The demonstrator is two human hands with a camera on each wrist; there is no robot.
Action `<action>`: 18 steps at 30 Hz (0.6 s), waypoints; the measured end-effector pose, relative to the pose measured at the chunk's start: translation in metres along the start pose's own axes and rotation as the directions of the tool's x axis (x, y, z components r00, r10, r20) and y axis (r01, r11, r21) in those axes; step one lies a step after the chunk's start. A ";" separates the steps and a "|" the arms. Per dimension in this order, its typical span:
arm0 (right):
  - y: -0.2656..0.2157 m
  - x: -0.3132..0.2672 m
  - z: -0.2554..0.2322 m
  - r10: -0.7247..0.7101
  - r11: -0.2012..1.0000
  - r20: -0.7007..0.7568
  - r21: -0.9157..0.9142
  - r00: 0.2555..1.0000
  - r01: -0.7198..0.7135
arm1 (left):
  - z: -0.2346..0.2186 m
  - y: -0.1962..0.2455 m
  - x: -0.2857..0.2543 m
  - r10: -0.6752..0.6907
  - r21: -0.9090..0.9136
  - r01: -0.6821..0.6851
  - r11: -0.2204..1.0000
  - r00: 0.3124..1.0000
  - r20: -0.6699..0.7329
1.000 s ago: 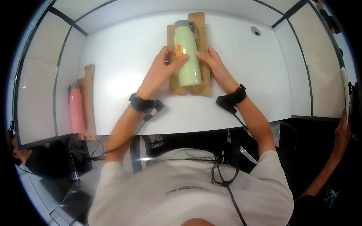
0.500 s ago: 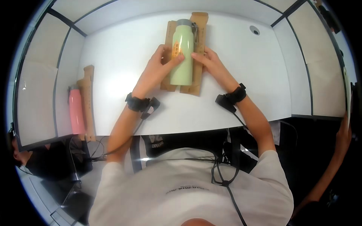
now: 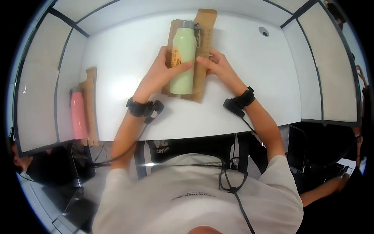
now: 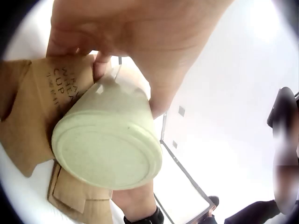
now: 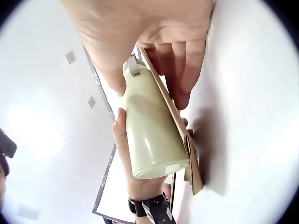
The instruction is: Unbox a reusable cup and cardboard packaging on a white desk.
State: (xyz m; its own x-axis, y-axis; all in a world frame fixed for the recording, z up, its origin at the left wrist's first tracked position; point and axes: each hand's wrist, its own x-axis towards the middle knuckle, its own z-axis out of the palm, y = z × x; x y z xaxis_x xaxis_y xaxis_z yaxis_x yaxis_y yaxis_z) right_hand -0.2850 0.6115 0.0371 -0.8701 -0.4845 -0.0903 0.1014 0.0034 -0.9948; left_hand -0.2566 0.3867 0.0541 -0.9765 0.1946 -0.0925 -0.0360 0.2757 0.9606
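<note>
A pale green bottle [image 3: 182,80] with a grey lid [image 3: 186,24], a strap and an orange label lies along an opened-out brown cardboard sleeve [image 3: 201,72] in the head view. My left hand [image 3: 156,74] grips the bottle, its thumb across the front and its fingers behind. Printed lettering shows on the cardboard [image 4: 39,98] in the left wrist view, beside the round bottle base [image 4: 105,151]. With my right hand [image 3: 223,70] I hold the sleeve's right side, fingers curled behind the cardboard [image 5: 163,91] and thumb close to the bottle.
At the table's left edge, a pink bottle [image 3: 79,117] lies beside another brown cardboard piece [image 3: 91,105]. White partitions [image 3: 74,70] enclose the white table [image 3: 124,70]. A round cable hole [image 3: 264,32] sits at the back right. Cables hang from both wrist cameras.
The green bottle has shifted left and slightly nearer to me, with my left hand moving along. The cardboard has tilted, its lower end swinging left.
</note>
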 end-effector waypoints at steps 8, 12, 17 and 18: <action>-0.002 -0.001 0.003 0.015 1.000 -0.004 -0.003 1.000 -0.015 | -0.027 -0.006 -0.001 -0.010 0.318 0.039 0.947 0.996 -0.094; -0.005 -0.004 0.005 0.013 0.995 -0.008 -0.095 1.000 -0.014 | -0.047 0.002 -0.006 -0.160 0.320 0.189 0.928 0.980 -0.115; -0.004 -0.005 0.003 -0.028 0.994 -0.016 -0.103 0.999 0.027 | -0.071 -0.011 -0.012 -0.170 0.339 0.209 0.917 0.975 -0.139; -0.002 -0.003 0.001 -0.028 0.995 -0.016 -0.099 0.999 0.026 | -0.075 -0.017 -0.018 -0.173 0.342 0.211 0.916 0.975 -0.139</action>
State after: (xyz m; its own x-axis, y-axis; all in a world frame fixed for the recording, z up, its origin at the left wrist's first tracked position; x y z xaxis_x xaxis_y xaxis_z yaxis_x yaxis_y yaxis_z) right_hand -0.2817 0.6121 0.0399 -0.8801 -0.4706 -0.0636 0.0306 0.0773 -0.9965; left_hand -0.2544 0.3078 0.0586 -0.9755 0.0113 -0.2198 -0.1665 0.6152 0.7706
